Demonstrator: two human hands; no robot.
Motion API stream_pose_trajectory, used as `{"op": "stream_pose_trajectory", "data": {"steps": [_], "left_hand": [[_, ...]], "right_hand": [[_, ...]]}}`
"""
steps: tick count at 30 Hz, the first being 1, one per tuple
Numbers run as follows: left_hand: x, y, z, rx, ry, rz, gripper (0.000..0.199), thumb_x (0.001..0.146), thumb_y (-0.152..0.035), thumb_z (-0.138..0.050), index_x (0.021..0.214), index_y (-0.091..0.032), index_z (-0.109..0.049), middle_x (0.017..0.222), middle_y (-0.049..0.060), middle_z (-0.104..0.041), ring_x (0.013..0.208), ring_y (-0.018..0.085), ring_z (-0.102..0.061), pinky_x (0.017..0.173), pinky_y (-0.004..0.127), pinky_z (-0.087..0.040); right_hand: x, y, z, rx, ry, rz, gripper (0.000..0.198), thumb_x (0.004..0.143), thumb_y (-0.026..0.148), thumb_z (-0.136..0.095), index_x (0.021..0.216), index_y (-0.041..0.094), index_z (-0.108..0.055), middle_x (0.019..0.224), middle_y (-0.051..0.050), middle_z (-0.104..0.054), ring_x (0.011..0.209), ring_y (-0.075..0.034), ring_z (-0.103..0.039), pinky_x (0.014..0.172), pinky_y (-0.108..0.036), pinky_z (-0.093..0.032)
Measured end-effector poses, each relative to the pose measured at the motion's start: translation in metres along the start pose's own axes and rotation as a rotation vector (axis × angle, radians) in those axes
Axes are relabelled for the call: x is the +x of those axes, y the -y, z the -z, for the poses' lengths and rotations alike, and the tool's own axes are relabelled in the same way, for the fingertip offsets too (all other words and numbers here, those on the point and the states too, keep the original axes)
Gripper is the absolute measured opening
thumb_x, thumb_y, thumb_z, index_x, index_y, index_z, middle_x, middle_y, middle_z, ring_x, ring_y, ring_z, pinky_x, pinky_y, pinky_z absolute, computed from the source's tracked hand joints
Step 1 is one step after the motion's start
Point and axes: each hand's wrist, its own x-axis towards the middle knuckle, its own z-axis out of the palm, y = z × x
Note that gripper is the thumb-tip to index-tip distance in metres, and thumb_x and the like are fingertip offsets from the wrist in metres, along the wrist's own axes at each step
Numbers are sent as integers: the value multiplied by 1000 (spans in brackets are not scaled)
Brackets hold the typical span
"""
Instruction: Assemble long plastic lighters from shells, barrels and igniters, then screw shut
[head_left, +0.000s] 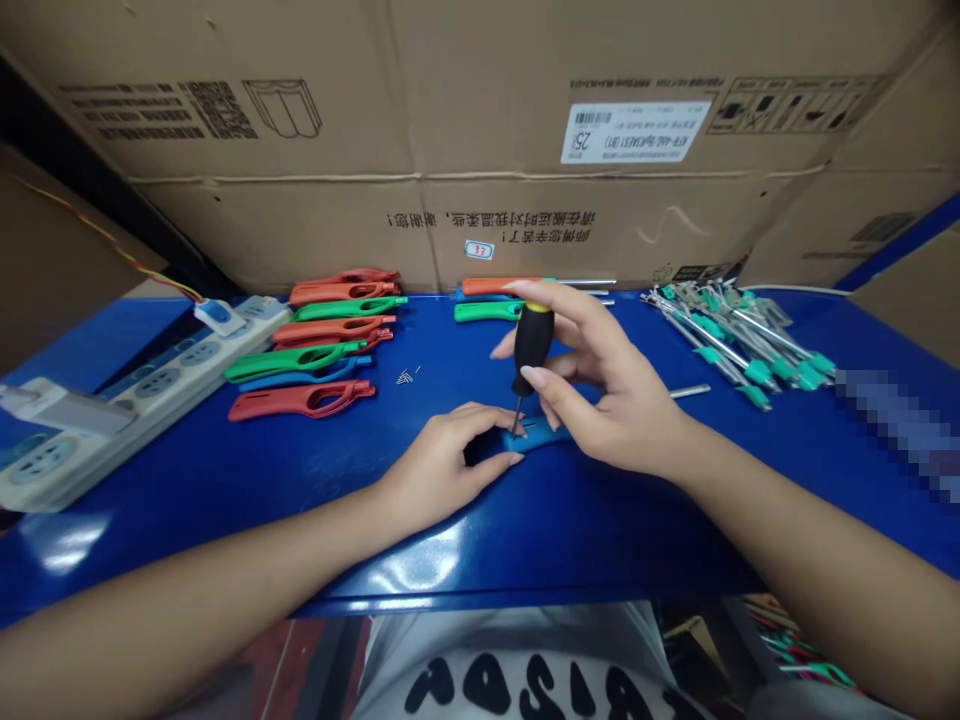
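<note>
My right hand [626, 395] grips a screwdriver [533, 348] with a black and yellow handle, held nearly upright. Its tip meets the end of a blue lighter handle [546, 434] lying on the table. Thumb and fingers of my left hand [442, 455] pinch that same end from both sides. A metal tube [690, 391] sticks out to the right beyond my right hand, which hides much of the blue body. Small loose screws [406, 378] lie beyond my left hand. Behind the screwdriver rest several long-nosed lighters, among them a green one [480, 312] and an orange one [487, 286].
Red, orange, green and blue handle shells [300, 400] form a column on the left, beside a white power strip [150, 390] with plugs. Metal rods with green ends [720, 335] are heaped at the right. A cardboard sheet [300, 220] walls off the back of the blue table [600, 540].
</note>
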Motion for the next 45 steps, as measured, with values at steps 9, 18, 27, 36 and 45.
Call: {"op": "stream_pose_trajectory", "data": {"steps": [9,18,27,36,45], "left_hand": [[0,-1,-1,31,-28,-22,19,88,-19,-74,106,-20,-68,106,4,-76,101,22,-72,94,36,-56],[0,0,-2,35,-45,-29,14,87,-18,-74,99,-20,-69,102,4,-77,97,22,-72,92,38,-57],[1,-1,-2,4,-5,-4,16,89,-19,-72,104,-20,-68,107,5,-76,103,22,-70,97,38,-54],[2,-1,-2,8,-14,-8,17,88,-19,-73,104,-20,-68,106,5,-76,100,22,-71,94,38,-56],[2,-2,-3,0,-7,1,18,88,-19,-73,105,-20,-67,108,5,-75,103,22,-70,96,38,-54]], "right_hand": [[0,4,6,-381,-62,240,46,98,33,-62,142,27,-50,126,-7,-70,96,-19,-72,83,-32,-62],[2,10,8,-609,-59,289,39,97,41,-62,133,25,-60,111,-5,-75,85,-17,-73,72,-27,-58],[5,12,20,-494,25,212,42,103,33,-50,144,27,-52,127,-7,-69,99,-19,-70,76,-30,-57],[6,19,9,-475,13,183,44,106,26,-37,150,28,-44,135,-5,-65,104,-18,-69,81,-31,-58],[8,18,11,-300,55,68,38,107,28,-37,143,26,-48,132,-7,-66,88,-15,-70,73,-28,-58]]}}
